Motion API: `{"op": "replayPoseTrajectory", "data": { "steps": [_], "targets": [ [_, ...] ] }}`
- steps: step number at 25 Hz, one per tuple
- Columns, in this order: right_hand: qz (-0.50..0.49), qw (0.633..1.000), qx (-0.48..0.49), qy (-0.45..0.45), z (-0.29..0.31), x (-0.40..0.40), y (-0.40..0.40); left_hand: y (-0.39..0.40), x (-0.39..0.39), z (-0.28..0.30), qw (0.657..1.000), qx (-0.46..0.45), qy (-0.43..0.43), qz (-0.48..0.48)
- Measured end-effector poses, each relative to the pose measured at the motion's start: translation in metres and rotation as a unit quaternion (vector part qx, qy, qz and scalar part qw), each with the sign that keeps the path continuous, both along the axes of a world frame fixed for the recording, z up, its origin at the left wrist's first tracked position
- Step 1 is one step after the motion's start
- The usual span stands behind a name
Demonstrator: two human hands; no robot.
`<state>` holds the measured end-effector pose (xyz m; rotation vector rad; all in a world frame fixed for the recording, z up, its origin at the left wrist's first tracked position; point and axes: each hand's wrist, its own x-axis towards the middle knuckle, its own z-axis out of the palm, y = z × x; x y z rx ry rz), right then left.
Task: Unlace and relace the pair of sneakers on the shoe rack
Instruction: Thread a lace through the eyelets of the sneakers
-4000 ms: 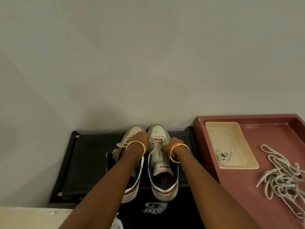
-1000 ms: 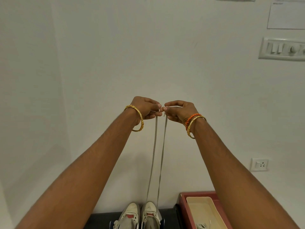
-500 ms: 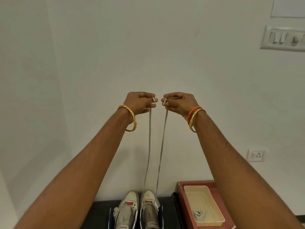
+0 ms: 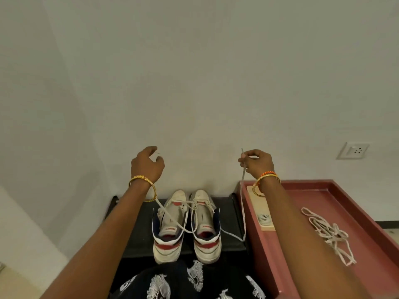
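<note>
Home interior, likely entryway corner. Plain off-white wall (image 4: 194, 72) with socket (image 4: 353, 150). Low black shoe rack (image 4: 138, 231) against wall, pair of sneakers (image 4: 186, 225) on top. Maroon tray (image 4: 367, 212) at rack's right edge, loose laces (image 4: 330, 234) inside.

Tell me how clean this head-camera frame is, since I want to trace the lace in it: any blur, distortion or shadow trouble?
Head view: soft, even light with no glare; faint shadows on the wall behind both hands. Wide-angle bending curves the red tray at the right edge. The left hand and right hand look slightly soft, and the lace is thin but traceable down to the sneakers.
</note>
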<state>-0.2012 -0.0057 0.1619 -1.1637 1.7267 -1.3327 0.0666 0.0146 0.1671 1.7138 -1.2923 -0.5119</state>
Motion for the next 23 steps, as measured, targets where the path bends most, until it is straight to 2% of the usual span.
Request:
{"op": "replayPoseTrajectory", "data": {
  "steps": [4, 10, 13, 17, 20, 23],
  "targets": [
    [0.017, 0.995, 0.095, -0.015, -0.083, 0.014, -0.021, -0.026, -0.003, -0.078, 0.988, 0.151, -0.008, -0.030],
    [0.084, 0.979, 0.174, 0.065, -0.161, 0.044, -0.049, -0.064, -0.037, -0.168, 0.956, 0.234, -0.171, -0.039],
    [0.107, 0.970, 0.188, 0.115, -0.187, 0.064, -0.069, -0.083, -0.044, -0.193, 0.960, 0.212, -0.158, -0.094],
    [0.143, 0.933, 0.255, 0.209, -0.214, 0.077, -0.093, -0.105, -0.042, -0.218, 0.952, 0.229, -0.109, -0.173],
    [0.165, 0.911, 0.293, 0.239, -0.225, 0.081, -0.103, -0.116, -0.043, -0.233, 0.939, 0.253, -0.133, -0.193],
    [0.230, 0.890, 0.313, 0.238, -0.227, 0.081, -0.110, -0.118, -0.049, -0.242, 0.934, 0.244, -0.177, -0.192]
  ]
}}
